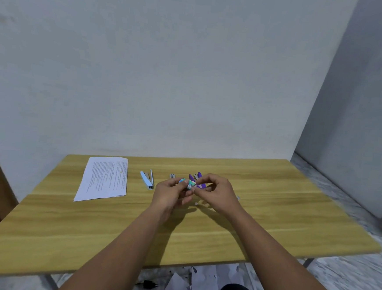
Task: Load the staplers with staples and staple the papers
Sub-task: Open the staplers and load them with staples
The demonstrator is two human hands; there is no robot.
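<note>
At the centre of the frame, both hands meet above the wooden table [201,232]. The left hand [170,192] curls its fingers round a small staple box [188,183], keeping it raised, likely so the right hand [216,192] can pinch at its open end and draw staples out. Both forearms reach in from the lower edge, wrists slightly bent inward. Just behind the hands lies the purple stapler [197,179], hinged open, apparently awaiting loading. The white stapler [147,179] lies open left of centre, beside the papers [105,178] at middle left.
</note>
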